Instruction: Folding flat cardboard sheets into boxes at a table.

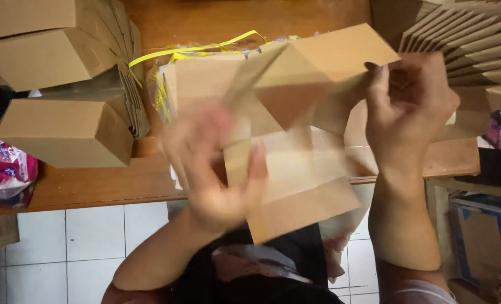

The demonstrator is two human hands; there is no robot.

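Note:
A brown cardboard box [295,141], half unfolded with its flaps spread, hangs over the front edge of a wooden table [121,183]. My left hand [211,169] is blurred by motion and grips the box's near-left side, thumb on a flap. My right hand [408,107] holds the box's far-right flap, fingers curled over its edge. Under the box lies a bundle of flat cardboard sheets [200,79] in clear wrap tied with a yellow strap [188,50].
Several folded-up cardboard boxes [65,129] are stacked at the left of the table. A fan of flat box blanks [470,39] stands at the top right. A pink plastic packet [3,169] lies at the left edge. White floor tiles [93,242] show below.

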